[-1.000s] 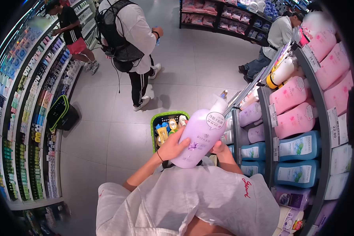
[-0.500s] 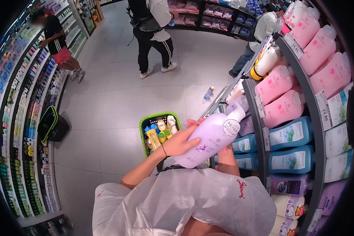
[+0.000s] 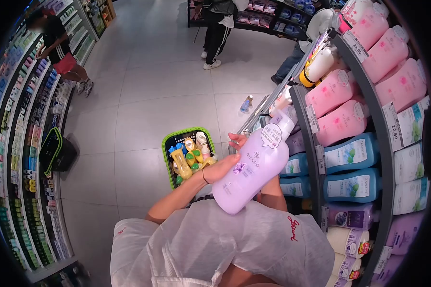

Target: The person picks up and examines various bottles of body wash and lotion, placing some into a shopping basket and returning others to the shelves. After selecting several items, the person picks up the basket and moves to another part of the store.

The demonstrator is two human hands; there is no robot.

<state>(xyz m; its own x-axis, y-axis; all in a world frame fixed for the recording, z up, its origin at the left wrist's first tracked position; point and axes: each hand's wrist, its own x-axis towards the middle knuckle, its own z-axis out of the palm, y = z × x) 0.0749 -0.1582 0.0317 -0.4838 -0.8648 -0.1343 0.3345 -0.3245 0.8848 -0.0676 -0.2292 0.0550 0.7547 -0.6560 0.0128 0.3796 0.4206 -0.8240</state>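
Note:
A large lilac pump bottle (image 3: pixel 252 167) is tilted in front of my chest, its white-and-lilac pump toward the upper right. My left hand (image 3: pixel 223 168) is wrapped round its left side, thumb on the front and some fingertips showing past the edge. Behind the bottle, my right hand (image 3: pixel 260 195) is almost wholly hidden; only a bit of it and the forearm show, so its fingers cannot be made out. Beyond my left forearm, a green-rimmed basket (image 3: pixel 165 158) stands on the floor with yellow, white and green-capped bottles in it.
Shelves on the right (image 3: pixel 342 95) hold pink, teal and purple bottles. Another black basket with a green rim (image 3: pixel 57 152) is by the left shelves. A small blue bottle (image 3: pixel 246 104) stands on the floor. Three other people are farther off.
The lilac bottle has turned more upright and shows its front label more fully. My left hand has shifted along its left edge. The person with the backpack has walked farther away.

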